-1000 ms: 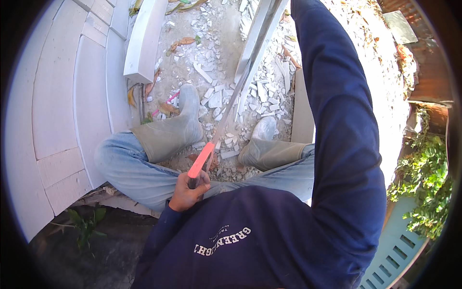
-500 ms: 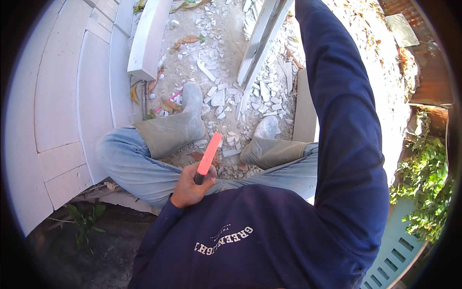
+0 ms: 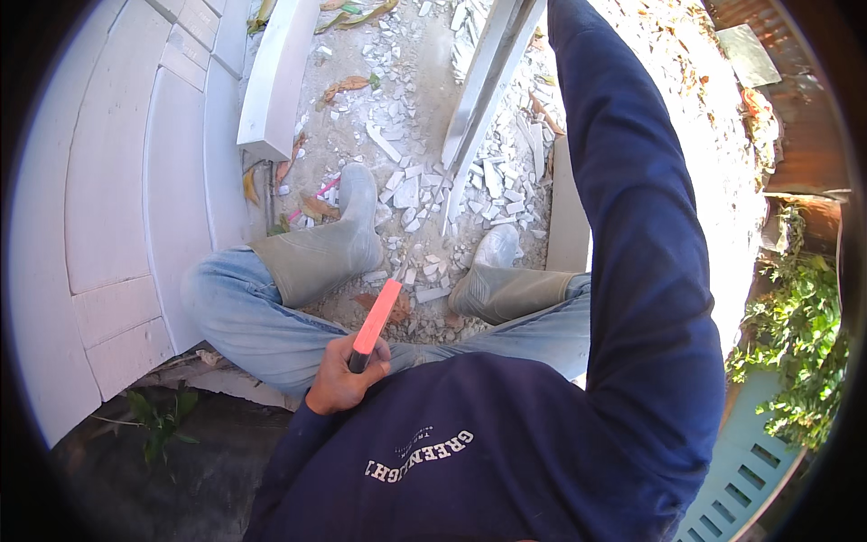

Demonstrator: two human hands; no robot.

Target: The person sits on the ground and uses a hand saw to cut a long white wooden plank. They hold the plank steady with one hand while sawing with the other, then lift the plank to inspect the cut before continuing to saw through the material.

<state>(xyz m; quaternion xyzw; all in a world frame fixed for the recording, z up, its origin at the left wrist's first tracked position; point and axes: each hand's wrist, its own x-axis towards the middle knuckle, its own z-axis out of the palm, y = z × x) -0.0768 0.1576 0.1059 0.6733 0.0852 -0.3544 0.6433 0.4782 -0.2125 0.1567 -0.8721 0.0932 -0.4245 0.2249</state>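
Well, the left hand is wrapped around the dark grip of a red-topped tool. Ahead of it is the left boot, best kept clear. Farther ahead, to its right, is a long pale beam. A firm, straight hold should help. The right sleeve reaches out of view; I cannot tell what the right hand does.

The tool handle looks like smooth plastic, the boots dusty matt rubber, the jeans faded denim, the rubble rough.
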